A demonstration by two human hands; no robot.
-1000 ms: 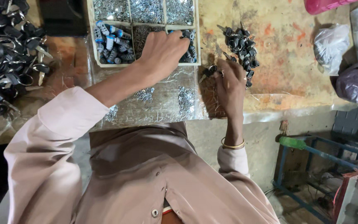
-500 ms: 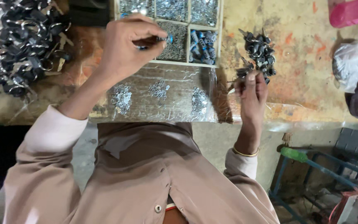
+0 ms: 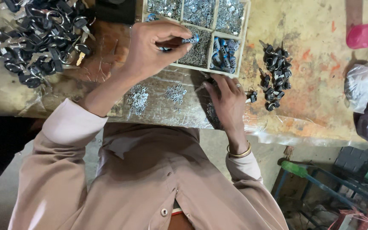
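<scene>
The left hand (image 3: 154, 49) pinches a small blue-capped part (image 3: 191, 39) over the compartment tray (image 3: 244, 32) at the bench's far edge. The right hand (image 3: 227, 100), fingers loosely curled, rests near the bench's front edge beside black pieces (image 3: 276, 72).

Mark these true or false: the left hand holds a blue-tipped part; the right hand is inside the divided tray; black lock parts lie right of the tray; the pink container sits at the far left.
1. The left hand pinches a small blue-tipped part: true.
2. The right hand is inside the divided tray: false, it rests on the workbench just below it.
3. Black lock parts lie right of the tray: true.
4. The pink container sits far left: false, upper right.
</scene>
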